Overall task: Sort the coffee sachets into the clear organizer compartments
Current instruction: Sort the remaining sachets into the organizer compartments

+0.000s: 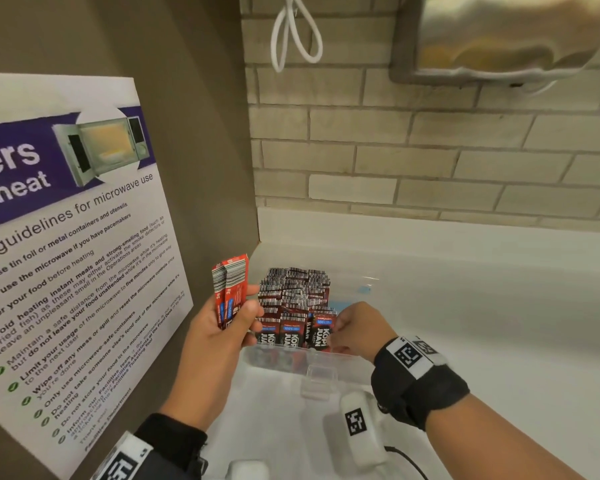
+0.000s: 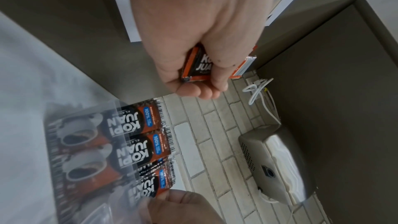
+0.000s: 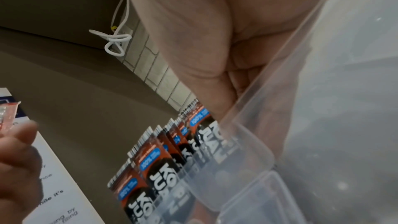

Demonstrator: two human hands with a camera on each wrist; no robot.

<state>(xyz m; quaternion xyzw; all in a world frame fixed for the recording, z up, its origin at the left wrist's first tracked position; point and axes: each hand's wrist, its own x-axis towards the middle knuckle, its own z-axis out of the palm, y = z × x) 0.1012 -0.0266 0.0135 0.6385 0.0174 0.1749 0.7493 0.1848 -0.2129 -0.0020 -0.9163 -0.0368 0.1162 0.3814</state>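
Note:
A clear organizer [image 1: 343,358] stands on the white counter in the corner, with several brown-and-black coffee sachets [image 1: 293,299] upright in rows inside it. My left hand [image 1: 246,320] is raised left of the organizer and grips a few red-edged sachets [image 1: 234,282] in its curled fingers; the same held sachets [image 2: 198,64] show in the left wrist view. My right hand [image 1: 338,332] is at the organizer's front right and pinches the top of one standing sachet [image 2: 155,188]. In the right wrist view the organizer wall [image 3: 254,142] hides my right fingertips.
A microwave guideline poster [image 1: 66,254] covers the brown panel close on the left. Behind the organizer is a brick wall [image 1: 430,150] with a looped white cable [image 1: 291,36] and a metal dispenser [image 1: 499,39] above. White counter [image 1: 482,306] stretches to the right.

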